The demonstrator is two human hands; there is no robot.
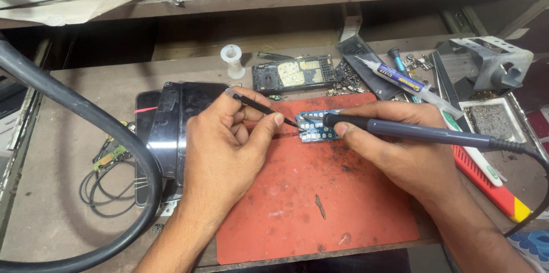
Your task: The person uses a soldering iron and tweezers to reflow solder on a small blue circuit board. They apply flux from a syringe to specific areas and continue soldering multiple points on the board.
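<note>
Soldering under way on a small blue circuit board (315, 126) at the top of the red mat (320, 204). Left hand (226, 147) pinching black tweezers (260, 107), right hand (400, 147) gripping the soldering iron (412, 131), both tips at the board. Next, probably a steady touch on one joint.
</note>
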